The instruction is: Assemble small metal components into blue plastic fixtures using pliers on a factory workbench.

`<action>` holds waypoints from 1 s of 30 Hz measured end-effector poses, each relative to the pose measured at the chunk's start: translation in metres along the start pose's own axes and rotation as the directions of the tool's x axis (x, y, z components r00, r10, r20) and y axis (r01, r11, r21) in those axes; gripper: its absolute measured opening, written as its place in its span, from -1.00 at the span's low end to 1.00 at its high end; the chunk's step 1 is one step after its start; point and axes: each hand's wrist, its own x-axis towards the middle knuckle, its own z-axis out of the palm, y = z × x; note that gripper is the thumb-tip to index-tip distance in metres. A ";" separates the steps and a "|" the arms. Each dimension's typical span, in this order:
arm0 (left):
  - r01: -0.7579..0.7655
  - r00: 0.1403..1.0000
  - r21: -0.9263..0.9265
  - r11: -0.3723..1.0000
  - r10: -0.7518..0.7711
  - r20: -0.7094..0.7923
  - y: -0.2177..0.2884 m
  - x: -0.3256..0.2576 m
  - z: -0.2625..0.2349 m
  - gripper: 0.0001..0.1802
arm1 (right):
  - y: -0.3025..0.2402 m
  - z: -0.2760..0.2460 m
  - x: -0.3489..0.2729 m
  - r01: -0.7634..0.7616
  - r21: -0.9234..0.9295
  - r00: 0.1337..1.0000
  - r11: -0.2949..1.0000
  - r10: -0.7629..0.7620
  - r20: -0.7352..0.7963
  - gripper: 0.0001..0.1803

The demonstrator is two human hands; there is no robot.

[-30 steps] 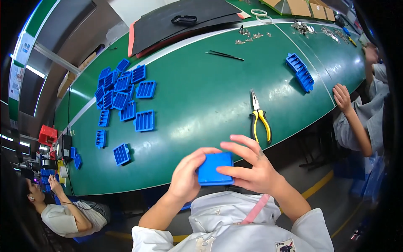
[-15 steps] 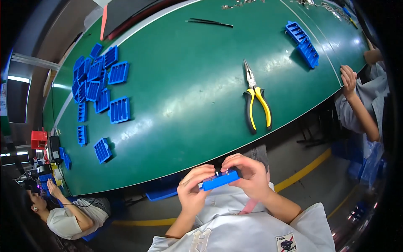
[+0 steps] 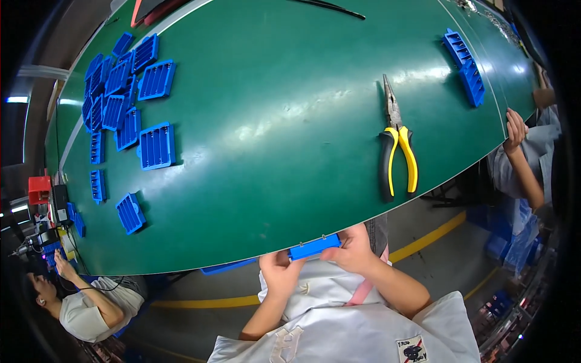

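A blue plastic battery holder point(image 3: 315, 247) is held level at the table's near edge, seen from its long side, with small metal contacts sticking up along its far edge. My left hand point(image 3: 281, 272) grips its left end, and my right hand point(image 3: 356, 253) has the right end between thumb and fingers. Some fingers of both hands are hidden behind the holder. Farther in on the table, to the right, lie long-nose pliers point(image 3: 394, 123) with yellow and black handles, jaws pointing away from me.
Several blue battery holders point(image 3: 157, 146) lie heaped and scattered on the green table point(image 3: 260, 181) at left. Two more point(image 3: 472, 83) lie at far right. Black tweezers point(image 3: 333, 7) rest at the far side. A person point(image 3: 100, 311) sits at left; another person's hand point(image 3: 515, 130) touches the right edge.
Both hands have moved forward to the table edge with the battery holder and turned it; its contacts now stand along the far edge. The whole view has shifted, so the table items appear displaced.
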 end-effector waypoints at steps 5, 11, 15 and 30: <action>-0.140 0.989 -0.276 0.951 0.148 0.007 0.009 0.003 0.011 -0.39 | 0.004 0.003 0.003 0.050 -0.035 0.996 0.998 -0.052 -0.076 -0.39; -0.147 0.986 -0.241 0.959 0.124 -0.107 -0.009 0.006 0.020 -0.30 | 0.010 0.006 -0.005 0.087 -0.284 0.981 0.955 -0.132 -0.142 -0.31; -0.231 0.955 -0.066 0.971 0.213 -0.206 -0.011 0.011 0.031 -0.34 | 0.007 0.021 0.001 0.118 -0.349 0.936 0.930 -0.221 -0.274 -0.35; -0.093 0.995 0.112 0.989 0.089 0.043 -0.001 -0.012 0.001 -0.13 | -0.018 0.018 -0.015 0.005 -0.255 0.994 0.967 0.022 0.103 -0.74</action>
